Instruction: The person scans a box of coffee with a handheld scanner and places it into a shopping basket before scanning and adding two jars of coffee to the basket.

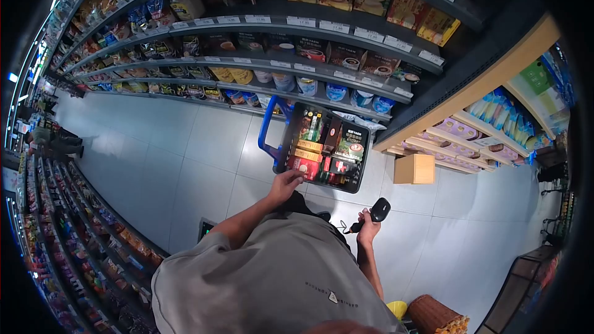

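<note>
A black shopping basket [361, 175] with a blue handle [265, 130] stands on the floor in front of me. It holds several boxes, among them a red box [304, 167], yellow boxes [309, 149] and a dark green coffee box [353, 141]. My left hand [286, 187] is at the basket's near left corner by the red box, fingers loosely bent and apart; nothing shows in them. Out to the right of the basket, my right hand [368, 229] is closed around the handle of a black handheld barcode scanner [380, 210], its rounded head pointing away from me.
Shelves of boxed and bagged goods [300, 21] with price tags run behind the basket. A wooden block [414, 169] sits on the floor beside a wooden shelf unit [476, 96]. More shelves [68, 222] line the left, where a person [59, 141] stands. A wicker basket [433, 315] is at lower right.
</note>
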The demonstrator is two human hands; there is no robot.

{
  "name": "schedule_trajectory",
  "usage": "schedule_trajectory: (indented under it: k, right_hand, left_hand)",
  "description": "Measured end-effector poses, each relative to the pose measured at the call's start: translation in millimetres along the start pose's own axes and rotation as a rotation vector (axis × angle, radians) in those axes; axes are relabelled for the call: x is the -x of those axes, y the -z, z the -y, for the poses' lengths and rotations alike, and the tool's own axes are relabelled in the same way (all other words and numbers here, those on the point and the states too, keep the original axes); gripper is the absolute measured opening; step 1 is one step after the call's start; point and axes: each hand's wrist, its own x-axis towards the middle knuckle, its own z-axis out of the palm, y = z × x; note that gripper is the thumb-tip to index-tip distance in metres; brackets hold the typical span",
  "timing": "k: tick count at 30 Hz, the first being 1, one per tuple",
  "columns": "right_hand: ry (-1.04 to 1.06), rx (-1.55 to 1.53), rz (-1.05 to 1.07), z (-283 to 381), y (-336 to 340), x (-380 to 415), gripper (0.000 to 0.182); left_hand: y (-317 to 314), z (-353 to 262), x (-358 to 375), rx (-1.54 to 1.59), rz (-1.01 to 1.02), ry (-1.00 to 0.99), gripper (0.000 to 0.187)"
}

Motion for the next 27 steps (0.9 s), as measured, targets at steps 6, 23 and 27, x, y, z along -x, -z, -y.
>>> schedule_trajectory:
  k: [6, 23, 27]
  right_hand:
    - [0.019, 0.022, -0.044, -1.1, -23.6, 19.8, 0.023]
    - [0.05, -0.045, -0.309, -19.1, -93.8, 74.9, 0.021]
    - [0.052, -0.075, -0.381, -35.0, -110.8, 81.5, 0.019]
  left_hand:
    - [39.3, -77.4, -55.3, -0.079, -0.112, -0.305, 0.019]
    - [223.6, -504.9, -318.7, -0.921, -0.658, -1.442, 0.05]
    - [239.0, -545.1, -367.3, -1.125, -0.632, -1.141, 0.067]
